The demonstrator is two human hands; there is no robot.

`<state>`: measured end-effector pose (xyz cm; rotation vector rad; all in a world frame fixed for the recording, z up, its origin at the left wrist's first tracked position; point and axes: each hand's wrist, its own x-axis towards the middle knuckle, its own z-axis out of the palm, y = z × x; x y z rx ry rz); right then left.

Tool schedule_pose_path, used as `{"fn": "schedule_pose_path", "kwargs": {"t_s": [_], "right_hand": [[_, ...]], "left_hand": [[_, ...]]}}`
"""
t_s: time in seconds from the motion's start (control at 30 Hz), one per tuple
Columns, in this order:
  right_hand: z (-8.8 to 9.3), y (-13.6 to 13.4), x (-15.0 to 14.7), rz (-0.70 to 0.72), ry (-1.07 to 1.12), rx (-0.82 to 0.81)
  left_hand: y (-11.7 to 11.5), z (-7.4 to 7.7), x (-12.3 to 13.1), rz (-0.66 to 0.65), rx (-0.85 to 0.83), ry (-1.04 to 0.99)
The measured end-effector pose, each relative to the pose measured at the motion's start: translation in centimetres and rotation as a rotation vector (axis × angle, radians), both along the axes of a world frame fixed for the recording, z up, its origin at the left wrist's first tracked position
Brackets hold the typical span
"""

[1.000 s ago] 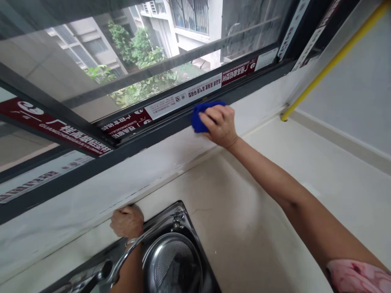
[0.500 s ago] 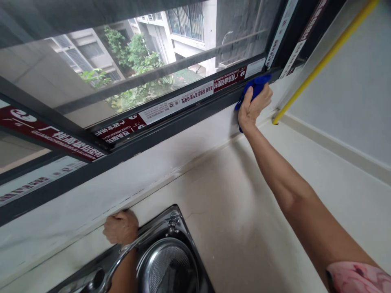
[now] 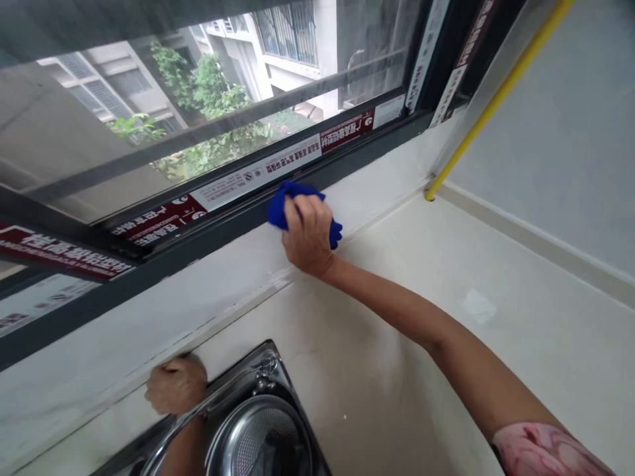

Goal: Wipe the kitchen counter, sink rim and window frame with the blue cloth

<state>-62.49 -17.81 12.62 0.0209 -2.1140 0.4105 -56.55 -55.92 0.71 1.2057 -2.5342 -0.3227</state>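
A blue cloth (image 3: pixel 279 206) is bunched in my right hand (image 3: pixel 308 237), its fingers closed round it. The cloth presses on the dark window frame (image 3: pixel 228 231) near the middle of the sill, and part of it hangs out past the wrist side. Down at the left, my left hand (image 3: pixel 177 385) is curled into a fist and rests on the counter strip behind the sink, against the low wall. Whether that fist holds anything is hidden from this angle.
Below my left forearm is a steel sink (image 3: pixel 292 377) with a curved faucet (image 3: pixel 173 430) and a round perforated basket (image 3: pixel 268 436). A yellow pipe (image 3: pixel 496 99) runs down to the pale counter (image 3: pixel 397 370) at the right. Printed stickers (image 3: pixel 347 129) line the window frame.
My right hand has slid the blue cloth leftward along the window frame, from the right corner to the middle. My left hand keeps its place by the sink; the view has shifted slightly.
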Motion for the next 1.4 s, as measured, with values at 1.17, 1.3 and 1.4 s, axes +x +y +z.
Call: {"fn": "schedule_pose_path", "kwargs": {"t_s": [1.17,1.3,1.4], "right_hand": [[-4.7,23.0,-5.4,-0.501,-0.178,-0.891],[-5.8,21.5,-6.2,-0.463,0.022,-0.985],[-5.6,18.5,-6.8,-0.408,0.135,-0.834]], "left_hand": [[1.0,0.9,0.5,-0.010,0.042,-0.051],[0.9,0.8,0.5,-0.031,0.046,-0.048],[0.9,1.0,0.6,-0.044,0.045,-0.029]]}}
